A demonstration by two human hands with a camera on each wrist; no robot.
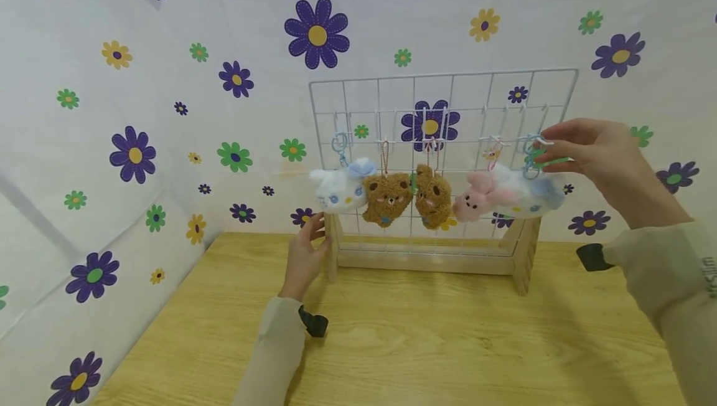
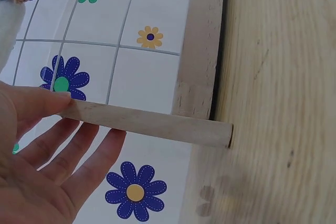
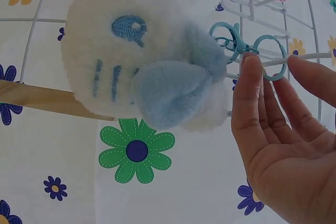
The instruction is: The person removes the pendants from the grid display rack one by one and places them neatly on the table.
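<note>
My left hand (image 1: 307,250) grips the left upright of the wooden stand (image 2: 152,124), thumb on one side and fingers on the other. At the rack's right end, my right hand (image 1: 602,151) holds a light-blue key ring (image 3: 273,56) between thumb and fingers, around a white hook (image 3: 315,56). From that ring hangs a white plush keychain (image 3: 173,77) with a blue bow and blue eyes. Beside it a pink plush keychain (image 1: 476,197) hangs on a pink chain, overlapping the white one in the head view.
The white wire grid rack (image 1: 392,79) stands on a wood-grain table (image 1: 392,337). Along it also hang a brown bear plush (image 1: 388,197), a second brown plush (image 1: 434,197) and another white plush (image 1: 336,191). A flower-patterned cloth (image 1: 224,7) covers the wall behind.
</note>
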